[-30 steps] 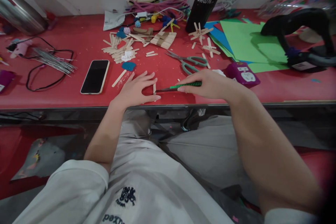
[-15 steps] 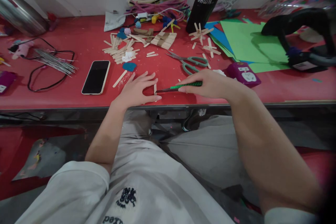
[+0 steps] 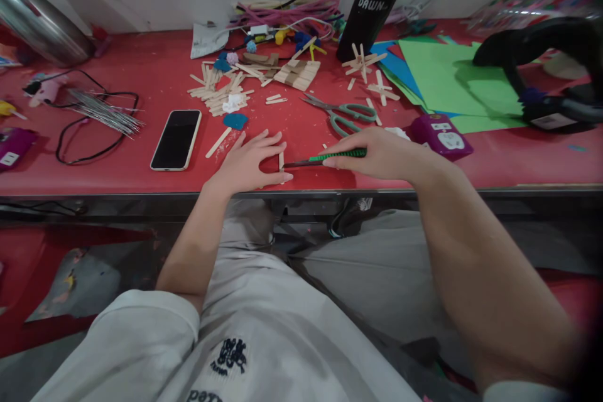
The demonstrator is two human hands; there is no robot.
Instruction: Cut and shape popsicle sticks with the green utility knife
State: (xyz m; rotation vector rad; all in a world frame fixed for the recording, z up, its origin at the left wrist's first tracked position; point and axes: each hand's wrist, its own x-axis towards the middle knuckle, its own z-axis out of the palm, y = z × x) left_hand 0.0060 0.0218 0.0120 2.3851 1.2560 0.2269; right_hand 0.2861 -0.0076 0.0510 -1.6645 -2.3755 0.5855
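A short wooden craft stick (image 3: 281,161) lies upright in the view near the table's front edge. My left hand (image 3: 252,160) pins it to the table, index fingertip at its far end and thumb at its near end, the other fingers spread. My right hand (image 3: 377,152) is closed round the green ribbed handle of a craft knife (image 3: 337,156). The knife's dark blade points left, its tip at the stick between my left thumb and index finger. Just beyond my right hand lie green-grey scissors (image 3: 346,114).
Loose craft sticks (image 3: 221,91) pile up beyond my left hand. A phone (image 3: 176,140) and metal wires (image 3: 106,113) lie left. A black tumbler (image 3: 372,3) stands at the back. Right are a purple box (image 3: 443,136), green paper (image 3: 456,81) and a black headband-like device (image 3: 551,107).
The whole view has shifted slightly to the right. My hands, the craft knife and the stick keep nearly the same positions relative to one another.
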